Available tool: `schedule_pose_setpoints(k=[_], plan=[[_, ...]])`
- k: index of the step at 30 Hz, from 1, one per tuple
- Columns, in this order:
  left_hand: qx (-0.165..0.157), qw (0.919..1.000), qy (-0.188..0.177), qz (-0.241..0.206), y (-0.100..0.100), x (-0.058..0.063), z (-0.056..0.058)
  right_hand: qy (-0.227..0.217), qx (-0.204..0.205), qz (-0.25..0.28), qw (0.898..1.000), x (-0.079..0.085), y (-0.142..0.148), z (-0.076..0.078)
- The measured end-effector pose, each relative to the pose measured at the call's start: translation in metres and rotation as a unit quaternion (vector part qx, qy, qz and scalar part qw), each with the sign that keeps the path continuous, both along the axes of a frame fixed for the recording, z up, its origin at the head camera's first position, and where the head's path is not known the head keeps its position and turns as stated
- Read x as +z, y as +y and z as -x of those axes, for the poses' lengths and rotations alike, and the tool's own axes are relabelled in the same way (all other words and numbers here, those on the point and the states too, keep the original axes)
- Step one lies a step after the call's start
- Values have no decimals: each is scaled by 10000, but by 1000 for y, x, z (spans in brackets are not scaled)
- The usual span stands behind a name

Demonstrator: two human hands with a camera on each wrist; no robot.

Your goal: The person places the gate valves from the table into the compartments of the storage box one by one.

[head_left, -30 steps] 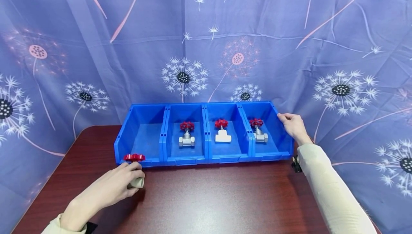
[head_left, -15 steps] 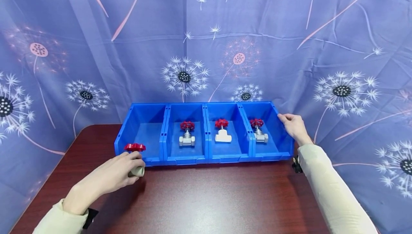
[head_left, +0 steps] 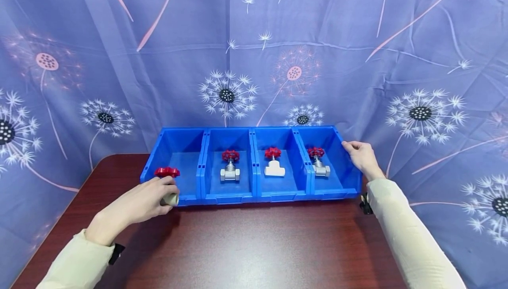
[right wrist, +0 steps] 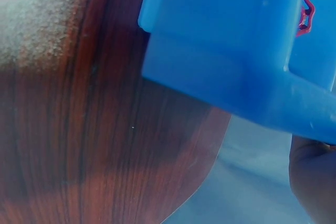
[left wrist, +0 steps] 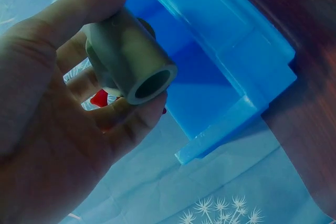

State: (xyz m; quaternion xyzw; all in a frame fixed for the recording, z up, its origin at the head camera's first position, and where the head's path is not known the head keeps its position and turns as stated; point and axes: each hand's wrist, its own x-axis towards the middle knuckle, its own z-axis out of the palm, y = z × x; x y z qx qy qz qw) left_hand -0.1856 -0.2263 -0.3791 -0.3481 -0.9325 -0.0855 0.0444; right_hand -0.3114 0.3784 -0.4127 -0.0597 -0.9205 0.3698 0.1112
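Note:
My left hand [head_left: 139, 203] grips a stop valve by its beige-grey plastic pipe body [left wrist: 139, 59], whose open round end faces the left wrist camera. Its red handwheel [head_left: 167, 172] sticks up beyond the fingers, over the front of the leftmost blue bin [head_left: 184, 165]. In the left wrist view, thumb and fingers wrap round the body and hide part of it. At the far right, my right hand [head_left: 363, 159] pinches the side rim of the rightmost blue bin [head_left: 349, 170]. Only part of that hand shows in the right wrist view.
Side by side stand several joined blue bins. One holds a metal valve [head_left: 230, 173], another a white plastic valve [head_left: 274, 168], and the rightmost a metal valve [head_left: 320, 169]. Beneath is a dark red wooden table [head_left: 246, 245]; a dandelion-patterned curtain [head_left: 254, 59] hangs behind.
My left hand has lifted the valve and carried it forward, from before the leftmost bin's front edge to over it. The right hand stays on the rim.

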Motion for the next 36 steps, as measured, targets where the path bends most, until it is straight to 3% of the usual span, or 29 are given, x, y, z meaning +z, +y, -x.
schedule_pose_setpoints(k=[15,25,36], plan=[[-80,9998,-196,-6,0,4,31,-82,-53,23,9999,1,1,-3],[37,9992,-395,5,4,4,49,-116,-49,127,9998,-1,2,-2],[51,9992,-406,36,4,-4,65,-112,-47,135,9998,-2,1,0]])
